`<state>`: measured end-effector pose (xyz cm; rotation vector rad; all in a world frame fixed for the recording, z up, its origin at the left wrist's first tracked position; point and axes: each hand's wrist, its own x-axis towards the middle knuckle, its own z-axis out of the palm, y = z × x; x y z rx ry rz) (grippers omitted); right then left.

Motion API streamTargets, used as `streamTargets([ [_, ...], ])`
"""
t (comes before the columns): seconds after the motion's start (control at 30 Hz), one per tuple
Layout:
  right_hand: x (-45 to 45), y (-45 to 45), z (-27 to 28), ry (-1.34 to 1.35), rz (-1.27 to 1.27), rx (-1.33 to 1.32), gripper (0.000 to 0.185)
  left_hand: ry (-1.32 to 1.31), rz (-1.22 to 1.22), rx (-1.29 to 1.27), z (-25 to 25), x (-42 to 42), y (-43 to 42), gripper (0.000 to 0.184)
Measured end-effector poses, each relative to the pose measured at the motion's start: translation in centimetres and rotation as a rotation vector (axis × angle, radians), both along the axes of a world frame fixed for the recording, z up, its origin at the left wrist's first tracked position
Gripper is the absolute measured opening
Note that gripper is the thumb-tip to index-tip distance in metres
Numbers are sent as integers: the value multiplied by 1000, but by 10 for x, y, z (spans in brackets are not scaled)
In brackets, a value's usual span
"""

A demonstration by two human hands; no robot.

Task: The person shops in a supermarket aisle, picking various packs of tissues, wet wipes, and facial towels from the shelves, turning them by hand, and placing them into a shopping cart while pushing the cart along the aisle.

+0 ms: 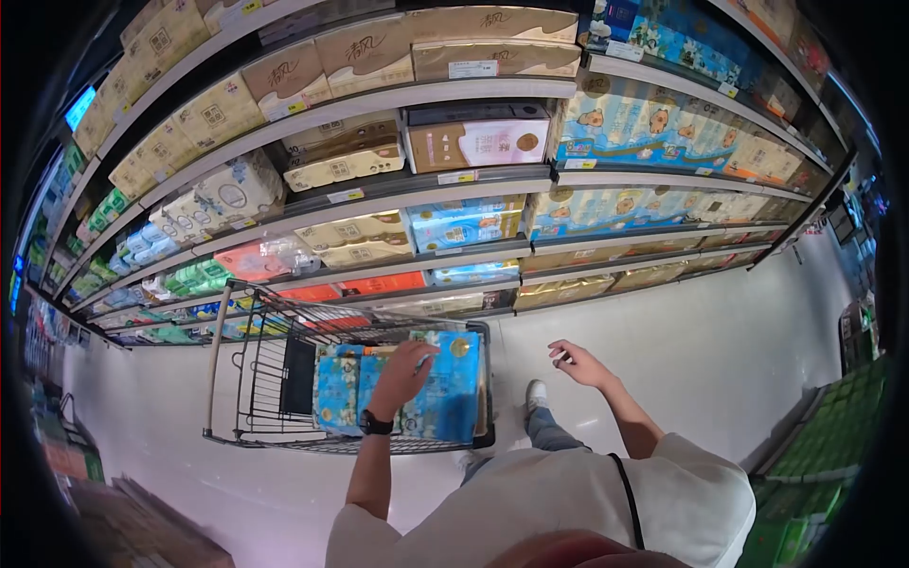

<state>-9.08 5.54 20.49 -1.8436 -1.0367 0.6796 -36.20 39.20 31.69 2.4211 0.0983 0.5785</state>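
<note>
My left hand (405, 371), with a dark watch (376, 423) on the wrist, is over the blue tissue packs in the shopping cart. Its fingers point across a large blue pack (453, 402) with a gold round mark; whether they touch it I cannot tell. Another blue floral pack (336, 393) lies to the left in the same cart (260, 435). Out to the right of the cart, my right hand (579, 364) hangs above the floor with loosely bent fingers apart and nothing visible in them.
Long shelves (478, 180) of packed tissues run ahead, curving across the view. Boxes (151, 521) stand at the lower left and green packs (824, 435) at the right. Pale floor (663, 331) lies between shelf and feet; one white shoe (537, 393) is near the cart.
</note>
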Motion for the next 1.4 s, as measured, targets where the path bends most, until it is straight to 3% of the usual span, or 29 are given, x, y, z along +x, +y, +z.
streamTargets([
  [0.13, 119, 32, 116, -261, -2, 116, 29, -203, 58, 256, 120, 101, 22, 21],
  [0.3, 219, 74, 310, -769, -107, 426, 28, -486, 202, 475, 265, 223, 41, 23],
  [0.4, 245, 101, 386, -1058, -168, 585, 25, -421, 324, 528, 324, 270, 56, 28],
  [0.5, 266, 137, 442, -1278, -184, 664, 25, -404, 352, 764, 367, 311, 89, 35],
  [0.63, 310, 200, 483, -1532, -306, 711, 31, -394, 396, 985, 401, 349, 118, 46],
  [0.7, 331, 232, 492, -1601, -356, 550, 47, -376, 402, 1025, 407, 367, 135, 48],
  [0.73, 334, 240, 495, -1609, -361, 556, 47, -345, 403, 1055, 408, 375, 144, 51],
  [0.83, 333, 255, 501, -1545, -343, 150, 57, -216, 435, 1064, 411, 388, 160, 57],
  [1.0, 320, 265, 510, -1472, -351, 2, 57, -120, 397, 984, 414, 388, 174, 63],
  [1.2, 301, 262, 498, -1548, -425, 226, 52, -375, 319, 1051, 404, 388, 186, 63],
  [1.27, 291, 257, 496, -1540, -404, 408, 51, -439, 299, 1038, 400, 385, 184, 61],
  [1.33, 283, 253, 488, -1492, -438, 401, 52, -530, 218, 1061, 397, 379, 185, 61],
  [1.4, 283, 245, 479, -1633, -392, 491, 54, -601, 188, 1076, 386, 370, 183, 63],
])
